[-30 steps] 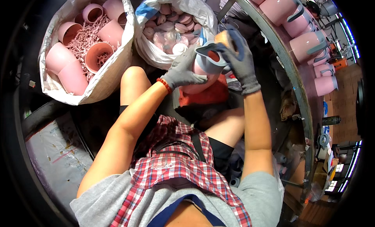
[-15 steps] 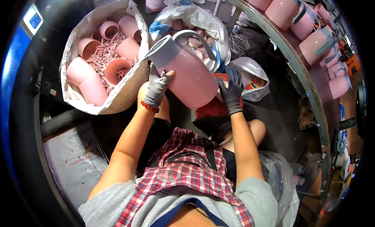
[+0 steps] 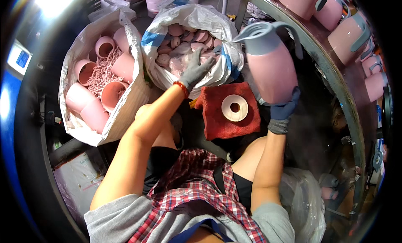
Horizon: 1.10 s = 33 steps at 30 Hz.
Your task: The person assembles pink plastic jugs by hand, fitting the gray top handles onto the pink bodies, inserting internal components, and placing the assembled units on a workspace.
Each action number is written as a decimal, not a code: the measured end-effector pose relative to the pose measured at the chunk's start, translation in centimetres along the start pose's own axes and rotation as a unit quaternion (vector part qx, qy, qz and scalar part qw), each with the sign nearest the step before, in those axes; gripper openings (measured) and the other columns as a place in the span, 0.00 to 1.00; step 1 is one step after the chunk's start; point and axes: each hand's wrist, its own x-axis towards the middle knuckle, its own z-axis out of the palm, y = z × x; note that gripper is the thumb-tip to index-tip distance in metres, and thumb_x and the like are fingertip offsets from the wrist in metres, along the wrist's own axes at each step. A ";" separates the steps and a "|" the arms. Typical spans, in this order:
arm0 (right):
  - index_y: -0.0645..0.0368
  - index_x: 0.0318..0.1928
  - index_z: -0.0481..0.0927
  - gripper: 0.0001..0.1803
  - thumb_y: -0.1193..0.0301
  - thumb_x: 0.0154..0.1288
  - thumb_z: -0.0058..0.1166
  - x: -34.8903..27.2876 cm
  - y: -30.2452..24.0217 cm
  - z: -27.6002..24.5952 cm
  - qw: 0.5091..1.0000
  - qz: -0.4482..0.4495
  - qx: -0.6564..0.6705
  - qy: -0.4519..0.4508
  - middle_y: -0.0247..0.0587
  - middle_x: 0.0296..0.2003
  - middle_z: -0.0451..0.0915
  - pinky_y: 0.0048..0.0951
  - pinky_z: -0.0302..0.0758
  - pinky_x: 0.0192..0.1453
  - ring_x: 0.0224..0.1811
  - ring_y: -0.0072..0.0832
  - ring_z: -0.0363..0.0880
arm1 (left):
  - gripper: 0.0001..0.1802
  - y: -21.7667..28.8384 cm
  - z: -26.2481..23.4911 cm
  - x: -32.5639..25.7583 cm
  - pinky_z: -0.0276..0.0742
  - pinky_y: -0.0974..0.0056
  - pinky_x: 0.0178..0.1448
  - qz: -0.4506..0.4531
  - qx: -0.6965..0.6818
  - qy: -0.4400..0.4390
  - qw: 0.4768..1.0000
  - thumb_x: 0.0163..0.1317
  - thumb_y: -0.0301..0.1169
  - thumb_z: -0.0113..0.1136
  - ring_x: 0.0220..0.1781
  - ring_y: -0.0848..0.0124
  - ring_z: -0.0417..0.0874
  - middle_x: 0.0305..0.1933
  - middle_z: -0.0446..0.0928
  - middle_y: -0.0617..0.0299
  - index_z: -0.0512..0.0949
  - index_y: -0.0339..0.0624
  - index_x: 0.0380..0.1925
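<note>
My right hand (image 3: 284, 110), in a dark glove, supports a pink jug (image 3: 272, 71) by its bottom. The jug stands nearly upright, with its grey spout to the left and its grey handle to the right. My left hand (image 3: 195, 70), in a grey glove, reaches into a white and blue sack (image 3: 176, 15) of pink round discs (image 3: 201, 36). Its fingers are spread over clear plastic and discs, holding nothing that I can see. Between my hands, a white ring with a dark centre hole (image 3: 226, 111) lies on a red cloth (image 3: 213, 128).
At the left stands a white woven sack (image 3: 125, 101) with pink cylindrical shells (image 3: 94, 116) and small pink pieces. A curved metal-edged bench (image 3: 335, 86) on the right bears several pink jugs (image 3: 345, 38). Clear plastic (image 3: 303, 201) hangs beside my right arm.
My left hand has let go of the jug and moved into the sack of discs. My right hand has carried the jug rightward and turned it more upright, uncovering the white ring.
</note>
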 end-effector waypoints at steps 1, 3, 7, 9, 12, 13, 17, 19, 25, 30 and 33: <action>0.57 0.56 0.72 0.23 0.56 0.68 0.45 0.7 -0.3 -0.4 1.000 0.004 0.016 -0.004 0.40 0.55 0.73 0.37 0.64 0.64 0.59 0.33 0.70 | 0.45 -2.2 -0.6 1.8 0.59 0.56 0.68 0.001 0.205 0.021 0.979 0.57 0.51 0.59 0.68 0.51 0.62 0.67 0.58 0.41 0.56 0.32 0.65; 0.57 0.56 0.72 0.22 0.57 0.69 0.44 1.0 -0.2 -0.6 1.000 -0.008 0.005 0.025 0.39 0.56 0.73 0.36 0.64 0.64 0.59 0.33 0.69 | 0.43 -5.6 -1.0 5.0 0.59 0.53 0.69 -0.001 0.330 0.013 0.944 0.54 0.51 0.58 0.68 0.45 0.61 0.68 0.56 0.39 0.58 0.39 0.66; 0.59 0.56 0.72 0.22 0.57 0.70 0.43 1.1 0.2 -1.0 0.998 -0.025 -0.019 0.051 0.39 0.57 0.73 0.35 0.63 0.65 0.59 0.32 0.69 | 0.36 -8.1 -0.5 11.0 0.66 0.51 0.63 -0.094 0.398 0.004 0.913 0.50 0.57 0.57 0.64 0.48 0.66 0.63 0.62 0.45 0.68 0.55 0.58; 0.60 0.58 0.71 0.23 0.58 0.70 0.43 0.4 -0.2 -0.7 0.997 -0.008 -0.058 0.052 0.40 0.58 0.72 0.35 0.62 0.66 0.60 0.33 0.69 | 0.38 -8.7 0.2 13.7 0.65 0.50 0.64 -0.168 0.413 -0.045 0.894 0.48 0.59 0.58 0.65 0.51 0.66 0.64 0.62 0.48 0.69 0.54 0.58; 0.61 0.60 0.69 0.24 0.59 0.70 0.43 0.3 -0.2 -0.8 0.992 -0.016 -0.119 0.034 0.42 0.59 0.70 0.35 0.62 0.66 0.61 0.34 0.68 | 0.41 -9.5 1.2 16.3 0.64 0.50 0.65 -0.246 0.430 0.052 0.867 0.45 0.61 0.59 0.67 0.53 0.65 0.64 0.63 0.51 0.70 0.53 0.58; 0.61 0.60 0.68 0.25 0.59 0.70 0.43 0.3 -0.1 -0.8 0.993 -0.017 -0.114 0.039 0.42 0.59 0.70 0.35 0.62 0.66 0.61 0.34 0.68 | 0.40 -9.1 1.8 16.5 0.69 0.54 0.62 -0.269 0.440 0.062 0.854 0.44 0.60 0.61 0.64 0.55 0.70 0.62 0.68 0.51 0.72 0.49 0.56; 0.63 0.60 0.68 0.25 0.60 0.70 0.43 0.2 -0.2 -1.0 0.988 -0.037 -0.148 0.027 0.43 0.59 0.69 0.34 0.62 0.66 0.61 0.32 0.67 | 0.39 -7.9 0.8 16.5 0.75 0.58 0.55 -0.275 0.427 -0.027 0.861 0.42 0.58 0.65 0.56 0.56 0.78 0.55 0.76 0.49 0.76 0.42 0.51; 0.64 0.60 0.67 0.25 0.60 0.71 0.42 0.2 0.2 -2.0 0.967 -0.097 -0.237 0.003 0.44 0.59 0.68 0.34 0.62 0.66 0.61 0.32 0.66 | 0.40 -7.4 0.4 15.6 0.76 0.58 0.53 -0.227 0.443 -0.038 0.866 0.40 0.58 0.66 0.54 0.54 0.80 0.51 0.78 0.47 0.78 0.40 0.49; 0.69 0.55 0.70 0.23 0.64 0.68 0.48 -0.2 2.0 -0.9 0.936 -0.164 -0.310 -0.041 0.49 0.53 0.72 0.33 0.69 0.57 0.53 0.33 0.71 | 0.32 -13.8 -6.5 11.7 0.74 0.63 0.44 -0.072 0.089 0.024 0.993 0.51 0.50 0.64 0.42 0.66 0.78 0.38 0.77 0.53 0.74 0.31 0.43; 0.68 0.49 0.75 0.19 0.64 0.66 0.51 -2.8 -0.1 0.5 0.901 -0.184 -0.390 -0.032 0.46 0.45 0.77 0.33 0.70 0.52 0.46 0.32 0.73 | 0.13 0.1 -4.6 0.5 0.70 0.64 0.49 0.009 -0.286 -0.112 0.951 0.62 0.34 0.51 0.47 0.70 0.72 0.48 0.71 0.58 0.70 0.42 0.45; 0.68 0.47 0.76 0.18 0.66 0.64 0.53 -5.7 -0.6 1.9 0.866 -0.209 -0.449 -0.065 0.44 0.41 0.78 0.33 0.70 0.49 0.43 0.32 0.75 | 0.25 2.2 -4.7 -4.9 0.72 0.61 0.56 0.003 -0.301 -0.105 0.948 0.67 0.48 0.48 0.51 0.72 0.74 0.49 0.73 0.62 0.67 0.42 0.56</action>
